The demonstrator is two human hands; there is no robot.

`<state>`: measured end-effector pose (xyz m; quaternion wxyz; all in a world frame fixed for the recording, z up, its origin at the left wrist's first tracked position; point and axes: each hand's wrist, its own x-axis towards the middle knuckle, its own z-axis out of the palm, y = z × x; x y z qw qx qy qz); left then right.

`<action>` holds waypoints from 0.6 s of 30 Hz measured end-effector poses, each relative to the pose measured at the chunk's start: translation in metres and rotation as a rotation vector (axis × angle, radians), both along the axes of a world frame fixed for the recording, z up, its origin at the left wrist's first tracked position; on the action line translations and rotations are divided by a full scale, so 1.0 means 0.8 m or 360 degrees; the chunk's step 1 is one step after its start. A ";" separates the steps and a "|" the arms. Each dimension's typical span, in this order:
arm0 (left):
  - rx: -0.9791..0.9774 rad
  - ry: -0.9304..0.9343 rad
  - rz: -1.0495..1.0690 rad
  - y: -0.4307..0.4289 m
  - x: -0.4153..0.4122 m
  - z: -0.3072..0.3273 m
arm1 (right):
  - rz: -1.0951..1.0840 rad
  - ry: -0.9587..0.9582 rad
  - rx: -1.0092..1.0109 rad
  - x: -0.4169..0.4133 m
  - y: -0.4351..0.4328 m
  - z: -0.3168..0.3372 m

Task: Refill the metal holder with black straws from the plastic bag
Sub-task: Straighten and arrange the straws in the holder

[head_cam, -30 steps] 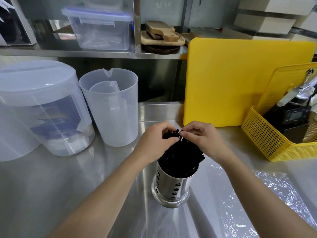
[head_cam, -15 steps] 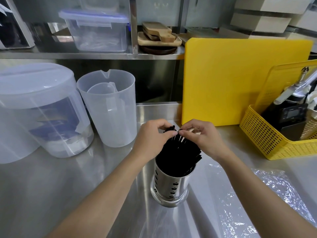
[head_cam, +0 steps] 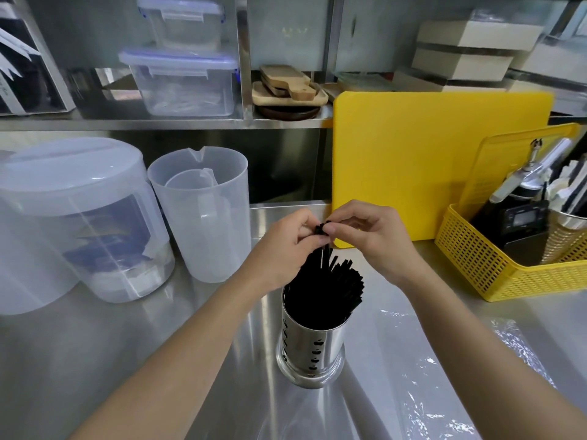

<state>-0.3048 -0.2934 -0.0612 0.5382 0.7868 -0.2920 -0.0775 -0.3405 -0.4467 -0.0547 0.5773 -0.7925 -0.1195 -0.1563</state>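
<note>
A perforated metal holder point(head_cam: 309, 352) stands upright on the steel counter, packed with black straws point(head_cam: 324, 290) that lean to the right. My left hand point(head_cam: 282, 249) and my right hand point(head_cam: 374, 236) meet just above the holder. Both pinch the top ends of a few black straws between thumb and fingers. The pinched straws rise higher than the rest of the bundle. A clear plastic bag point(head_cam: 444, 376) lies flat on the counter to the right of the holder, partly under my right forearm.
Two translucent plastic jugs point(head_cam: 203, 217) and a lidded round tub point(head_cam: 73, 217) stand at the left. A yellow cutting board point(head_cam: 438, 160) leans at the back right. A yellow basket point(head_cam: 508, 268) with tools sits at the right. A shelf above holds boxes and wooden boards.
Both hands have lifted slightly, drawing a few straw tips up above the bundle. The holder has stayed in place.
</note>
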 end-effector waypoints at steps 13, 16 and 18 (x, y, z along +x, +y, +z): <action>-0.0536 -0.0079 0.0150 0.012 0.002 0.031 | 0.0015 0.0134 0.0112 -0.008 -0.003 0.000; -0.0765 0.0008 0.0211 0.020 0.006 0.045 | 0.0067 0.0244 -0.0020 -0.011 -0.006 -0.004; -0.0866 0.0036 0.0259 0.023 0.005 0.050 | 0.0091 0.0224 -0.0114 -0.014 -0.005 -0.001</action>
